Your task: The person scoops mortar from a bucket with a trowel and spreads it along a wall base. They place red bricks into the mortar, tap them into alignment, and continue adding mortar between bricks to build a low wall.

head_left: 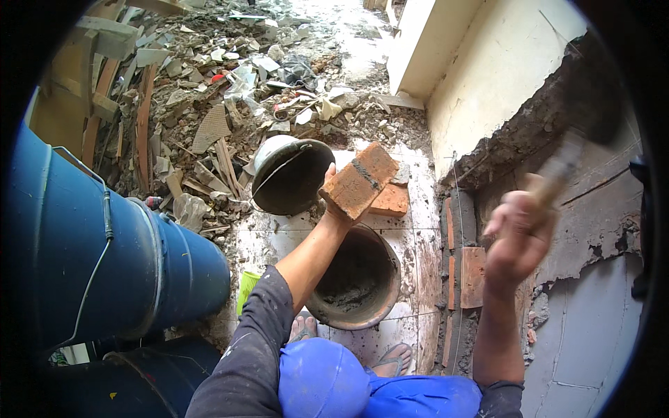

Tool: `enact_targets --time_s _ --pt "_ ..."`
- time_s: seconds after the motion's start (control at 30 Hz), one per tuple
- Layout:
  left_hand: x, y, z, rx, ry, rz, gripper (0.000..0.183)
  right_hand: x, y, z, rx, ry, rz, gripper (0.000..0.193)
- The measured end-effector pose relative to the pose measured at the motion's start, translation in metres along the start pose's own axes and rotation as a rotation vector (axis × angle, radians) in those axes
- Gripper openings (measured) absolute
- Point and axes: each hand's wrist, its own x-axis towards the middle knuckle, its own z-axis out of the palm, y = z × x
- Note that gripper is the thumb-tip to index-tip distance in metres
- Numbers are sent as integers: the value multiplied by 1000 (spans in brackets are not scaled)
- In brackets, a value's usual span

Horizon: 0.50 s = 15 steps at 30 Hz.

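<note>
My left hand (334,205) grips an orange brick (362,180) from below, its fingers mostly hidden behind it. A dark streak of mortar crosses the brick's upper face. Raised at the right, my right hand (519,233) is closed round the wooden handle of a trowel (568,164), whose blade is smeared by motion. Under my left forearm stands a round tub (391,268) with wet grey mortar in its bottom. Beyond the held brick, another brick (390,200) lies on the tiles. To the right, a low row of bricks (473,277) is set in mortar beside a thin string.
A tipped bucket (275,150) rests left of the held brick. Large blue drums (188,268) crowd the left side, near a green cup (247,289). Rubble and broken wood (223,125) cover the far floor. A broken wall (502,83) rises at the right.
</note>
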Motion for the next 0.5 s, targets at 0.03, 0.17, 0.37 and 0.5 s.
enact_targets --time_s 0.03,0.17,0.37,0.5 --pt "1 0 -1 34 13 36 74 0 -2 3 48 208 10 21" --pt "3 -2 -5 56 11 30 75 -48 18 36 -859 -758 444 33" --pt "-9 -6 -10 138 81 24 77 -24 6 16 -514 -538 113 30" --pt "-9 -3 -8 144 39 119 75 13 -16 0 -89 125 -69 25"
